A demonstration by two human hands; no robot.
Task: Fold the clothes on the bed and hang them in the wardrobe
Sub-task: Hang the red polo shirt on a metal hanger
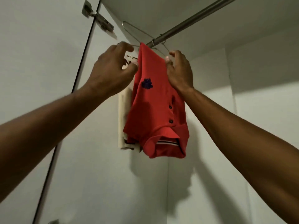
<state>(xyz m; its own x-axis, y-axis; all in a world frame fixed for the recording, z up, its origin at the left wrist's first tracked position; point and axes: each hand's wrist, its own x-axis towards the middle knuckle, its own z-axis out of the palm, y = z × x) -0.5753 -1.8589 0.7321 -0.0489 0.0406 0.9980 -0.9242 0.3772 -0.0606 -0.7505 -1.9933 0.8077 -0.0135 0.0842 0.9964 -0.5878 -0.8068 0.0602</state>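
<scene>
Both bare forearms reach up and away from the camera, so the view looks upward into a wardrobe. The left hand (111,68) is up at the left edge of the red polo shirt (153,110), fingers curled with the thumb and fingertips closing in around the top of the fabric and the hanger wire there; it's a bit blurry, so I can't say for sure if it's pinching the shirt, the wire, or both. The right hand (179,70) is on the other side, fingers bent and pressed against the shirt's right edge right below the wire, looks like it's gripping the cloth.

The shirt is folded and draped over the bottom bar of a thin wire hanger (145,35), hanging down with its collar and buttons at the lower end and a dark purple logo near the middle. Right behind it, touching it on the left, hangs a cream shirt (123,110) with some dark print.

The hanger's hook sits on a metal rail (194,18) that runs diagonally up to the right. Behind that, plain white walls (258,110), shadows from the arms and shirt, the white top panel, and on the left the door (40,62) with its metal hinge (98,18).
</scene>
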